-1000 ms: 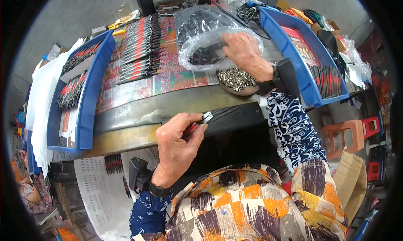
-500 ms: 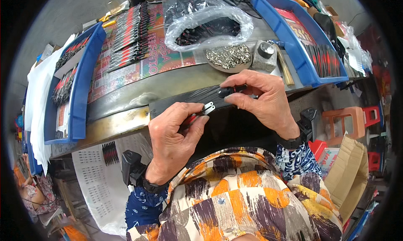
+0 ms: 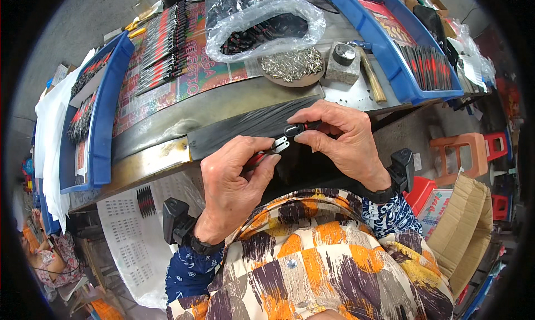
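Since the half-second-earlier frame, the right hand [image 3: 343,144] has brought its black piece [image 3: 293,130] in toward the metal prongs [image 3: 280,145] at the left hand [image 3: 237,175], and my view has shifted a little, so the desk [image 3: 167,111] sits higher in it.

I have the left hand closed in a pinch on a slim red tool [image 3: 255,159], most of it hidden by the fingers; the prongs stick out past the thumb, slanting up and to the right. The right hand pinches the piece between thumb and forefinger, its rounded end facing left and slightly down, at the prongs. So the piece lies just beyond the prong ends, up and right of them. Its long axis is nearly level, rising gently rightward, while the prongs climb more steeply: close to in line, not quite. I can't tell whether the two touch.

Both hands are held in front of the desk edge, near the black strip [image 3: 239,128]. Past the right hand I see a block [image 3: 341,72] and a stick [image 3: 370,77]; further off, a dish [image 3: 292,84] of small metal pins and a clear bag [image 3: 316,27] of dark parts. Outermost stand the right bin [image 3: 384,58] and left bin [image 3: 103,147], both blue.
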Tool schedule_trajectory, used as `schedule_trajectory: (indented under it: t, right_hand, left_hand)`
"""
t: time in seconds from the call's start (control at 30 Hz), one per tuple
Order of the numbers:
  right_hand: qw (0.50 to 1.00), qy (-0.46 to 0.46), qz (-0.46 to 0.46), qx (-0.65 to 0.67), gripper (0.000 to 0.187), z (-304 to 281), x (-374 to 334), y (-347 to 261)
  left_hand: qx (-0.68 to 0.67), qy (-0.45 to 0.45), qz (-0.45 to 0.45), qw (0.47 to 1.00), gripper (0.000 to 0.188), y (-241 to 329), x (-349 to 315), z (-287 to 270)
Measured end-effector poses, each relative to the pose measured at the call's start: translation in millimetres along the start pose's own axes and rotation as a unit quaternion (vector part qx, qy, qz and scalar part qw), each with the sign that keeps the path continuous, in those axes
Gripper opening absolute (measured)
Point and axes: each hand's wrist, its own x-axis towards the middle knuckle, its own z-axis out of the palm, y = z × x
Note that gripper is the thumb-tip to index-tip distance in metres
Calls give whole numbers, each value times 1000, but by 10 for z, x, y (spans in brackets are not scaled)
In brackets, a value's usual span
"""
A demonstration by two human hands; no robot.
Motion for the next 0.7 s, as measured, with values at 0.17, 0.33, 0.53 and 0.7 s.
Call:
schedule_trajectory:
  t: [0.17,0.33,0.53,0.7]
  right_hand:
    - [996,-8,48,69,19,5,-60,16]
    - [992,-18,70,100,20,15,-85,49]
    - [985,-20,97,142,20,26,-93,81]
    - [983,-32,112,146,21,24,-100,87]
  left_hand:
    - [-3,-7,-6,1000,17,-5,-21,32]
    - [-1,-5,6,1000,18,-24,-24,50]
    - [2,-11,0,1000,18,-30,-35,48]
    - [10,-20,-6,1000,19,-51,-54,42]
